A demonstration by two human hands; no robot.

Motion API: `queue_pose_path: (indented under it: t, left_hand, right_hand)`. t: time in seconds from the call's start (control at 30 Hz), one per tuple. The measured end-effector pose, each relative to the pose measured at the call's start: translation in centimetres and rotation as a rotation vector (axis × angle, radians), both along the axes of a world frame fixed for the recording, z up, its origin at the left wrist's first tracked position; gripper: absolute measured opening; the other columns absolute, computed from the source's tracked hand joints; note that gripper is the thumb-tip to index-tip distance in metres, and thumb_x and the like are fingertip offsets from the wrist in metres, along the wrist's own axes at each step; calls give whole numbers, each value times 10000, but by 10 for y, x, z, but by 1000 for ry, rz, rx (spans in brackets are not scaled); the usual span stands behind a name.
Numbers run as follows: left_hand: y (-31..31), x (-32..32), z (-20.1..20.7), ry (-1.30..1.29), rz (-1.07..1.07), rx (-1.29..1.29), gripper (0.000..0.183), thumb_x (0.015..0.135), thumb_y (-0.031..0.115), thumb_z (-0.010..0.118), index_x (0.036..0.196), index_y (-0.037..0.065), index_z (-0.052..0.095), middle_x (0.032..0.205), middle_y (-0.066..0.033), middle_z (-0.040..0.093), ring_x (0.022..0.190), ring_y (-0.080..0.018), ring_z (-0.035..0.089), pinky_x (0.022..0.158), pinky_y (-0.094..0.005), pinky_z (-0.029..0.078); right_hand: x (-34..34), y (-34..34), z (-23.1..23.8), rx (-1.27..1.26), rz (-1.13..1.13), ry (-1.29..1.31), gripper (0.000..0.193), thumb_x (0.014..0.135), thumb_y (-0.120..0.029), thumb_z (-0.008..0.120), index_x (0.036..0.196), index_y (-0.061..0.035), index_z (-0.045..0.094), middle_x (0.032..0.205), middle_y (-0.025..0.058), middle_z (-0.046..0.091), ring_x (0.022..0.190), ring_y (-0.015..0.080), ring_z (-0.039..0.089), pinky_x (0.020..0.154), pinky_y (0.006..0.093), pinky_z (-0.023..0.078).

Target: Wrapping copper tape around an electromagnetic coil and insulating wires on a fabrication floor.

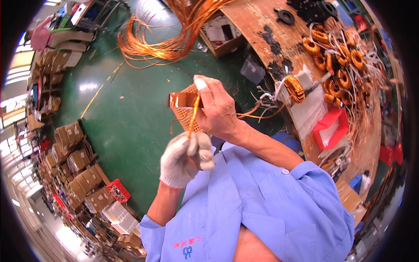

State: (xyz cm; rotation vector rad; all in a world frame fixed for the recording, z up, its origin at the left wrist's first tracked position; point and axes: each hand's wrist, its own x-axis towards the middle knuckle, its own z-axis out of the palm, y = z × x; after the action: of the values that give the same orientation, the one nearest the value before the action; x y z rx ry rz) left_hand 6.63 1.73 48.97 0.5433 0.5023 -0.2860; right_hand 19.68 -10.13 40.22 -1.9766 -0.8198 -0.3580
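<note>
My left hand [182,158], in a white knit glove, is closed on a length of copper wire [193,115]. The wire runs up from the glove to my bare right hand [220,109], whose fingers are curled round its upper part. White tape wraps one of that hand's fingertips. Behind the hands sits an orange-brown lattice basket [182,117] with a shiny amber-brown piece [178,100] at its top; my right hand partly covers both. From beyond my right wrist, more copper wire [262,117] stretches toward a wound ring coil [295,89] at the bench edge.
A worn wooden bench [244,15] on the right carries several copper ring coils [344,78], black rings [286,16] and a red bin [330,129]. A large copper wire bundle [152,46] hangs at the top over the green floor. Cardboard boxes [83,181] line the left.
</note>
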Motion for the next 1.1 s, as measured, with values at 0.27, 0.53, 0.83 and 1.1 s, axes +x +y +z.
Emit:
queue_pose_path:
  t: [0.27, 0.53, 0.83, 1.1]
  left_hand:
    - [-26, 29, -64, 445, -439, -560, 973, 970, 773, 502, 1334, -130, 526, 1317, -377, 632, 867, -401, 731, 541, -571, 620]
    - [-108, 46, -45, 395, -773, -176, 558, 1160, 500, 405, 988, 30, 649, 522, 110, 225, 360, -44, 177, 325, -251, 223]
    - [-232, 30, -58, 144, -889, -141, 413, 1139, 404, 529, 885, 84, 593, 629, 54, 404, 482, -72, 389, 446, -271, 368]
    - [-398, -6, -98, -230, -960, 405, 477, 1111, 400, 583, 876, -6, 666, 1044, -133, 612, 705, -152, 577, 940, -344, 558]
  right_hand:
    - [-38, -113, -29, -88, -121, 49, 637, 763, -137, 818, 1325, 71, 602, 1318, 231, 633, 1230, 412, 614, 1035, 450, 561]
    - [-108, -194, -16, -333, -329, 20, 501, 937, -122, 688, 1377, 94, 580, 1361, 245, 601, 1277, 376, 631, 1009, 373, 606]
    - [-181, -353, -15, 447, -635, 544, 423, 984, 128, 559, 1389, 15, 597, 1322, 190, 667, 1209, 278, 703, 1013, 346, 582]
    - [-277, -539, -77, 396, -742, 731, 295, 1052, -159, 676, 1303, -4, 678, 1092, 92, 757, 986, 127, 710, 881, 296, 564]
